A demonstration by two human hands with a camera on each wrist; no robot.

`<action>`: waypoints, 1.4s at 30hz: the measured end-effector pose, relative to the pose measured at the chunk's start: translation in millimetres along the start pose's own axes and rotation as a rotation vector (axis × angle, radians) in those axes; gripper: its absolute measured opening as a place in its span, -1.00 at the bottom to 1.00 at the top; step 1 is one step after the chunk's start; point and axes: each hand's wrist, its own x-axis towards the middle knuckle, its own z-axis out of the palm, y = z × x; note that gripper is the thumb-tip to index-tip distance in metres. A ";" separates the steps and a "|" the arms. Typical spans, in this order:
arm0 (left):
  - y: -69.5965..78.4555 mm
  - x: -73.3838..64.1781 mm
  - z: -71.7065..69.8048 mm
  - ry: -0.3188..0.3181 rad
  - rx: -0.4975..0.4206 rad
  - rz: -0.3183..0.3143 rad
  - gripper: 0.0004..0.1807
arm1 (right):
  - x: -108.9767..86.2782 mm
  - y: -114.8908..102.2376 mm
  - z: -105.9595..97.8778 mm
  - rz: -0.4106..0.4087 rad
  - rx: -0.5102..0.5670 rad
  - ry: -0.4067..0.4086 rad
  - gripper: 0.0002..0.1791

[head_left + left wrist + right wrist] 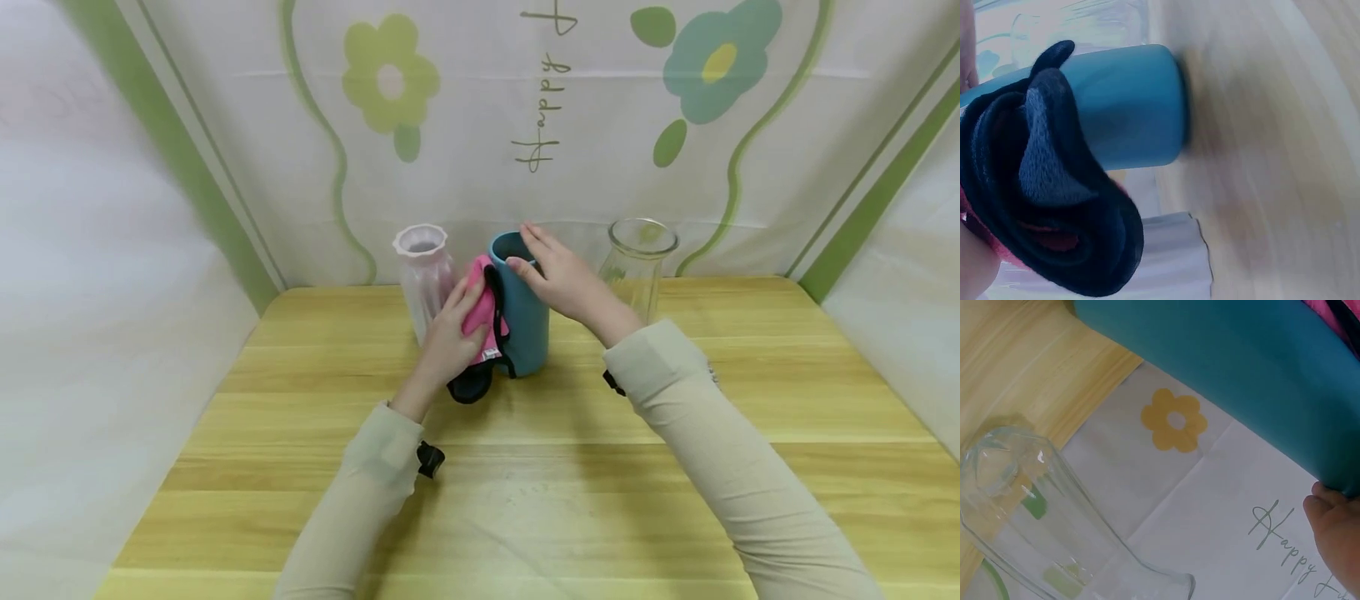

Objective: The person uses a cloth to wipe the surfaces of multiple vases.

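A teal vase (pixel 528 321) stands upright on the wooden table, its mouth facing up. My left hand (pixel 448 337) grips a folded pink cloth (pixel 480 321) with black edging and presses it to the vase's left side. In the left wrist view the black underside of the cloth (pixel 1054 144) bunches in front of the teal vase (pixel 1132 106). At the top, my right hand (pixel 566 279) holds the vase's rim, thumb on the near side and fingers on the far side. Its fingertips (pixel 1329 500) touch the vase's upper edge in the right wrist view.
Just left of the teal vase stands a pale pink-white vase (pixel 423 275) with a scalloped rim. A clear glass vase (pixel 641 258) stands to the right, behind my right wrist. A white flower-printed sheet (pixel 480 183) hangs behind the table (pixel 510 500).
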 end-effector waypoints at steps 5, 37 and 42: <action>-8.3 -7.2 4.6 -0.067 -0.005 -0.058 -0.31 | -0.2 -1.1 1.4 0.009 0.012 0.010 -0.15; -3.9 -1.3 -2.4 0.046 -0.007 0.075 -0.26 | 4.0 11.2 -14.9 -0.038 0.132 -0.153 -0.27; 9.5 8.3 -8.9 0.036 0.016 0.100 -0.27 | 3.9 6.6 -13.5 -0.018 0.058 -0.130 -0.27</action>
